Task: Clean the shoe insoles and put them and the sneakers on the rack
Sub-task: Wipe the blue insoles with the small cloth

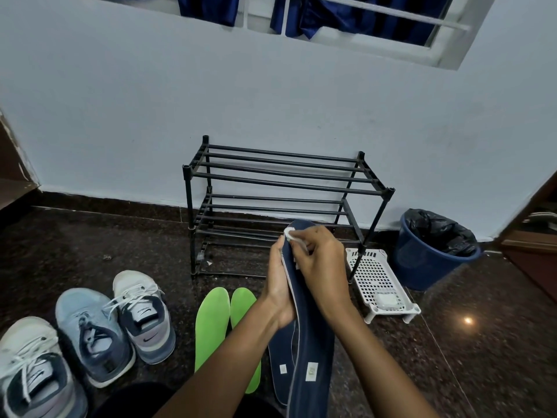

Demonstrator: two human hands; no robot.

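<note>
My left hand (278,285) grips a navy blue insole (310,342) by its left edge and holds it upright in front of me. My right hand (319,260) pinches a small white wipe (291,234) against the insole's top end. A second navy insole (281,357) lies on the floor behind it. Two green insoles (212,324) lie side by side on the floor to the left. Three sneakers stand at lower left: a white and grey one (144,315), a light blue one (93,333) and another white one (33,369). The black rack (283,182) stands bare against the wall.
A white perforated plastic tray (381,282) holding a small white pack sits right of the rack. A blue bin (434,251) with a black liner stands beyond it. Wooden furniture edges show at far left and far right. The floor is dark speckled stone.
</note>
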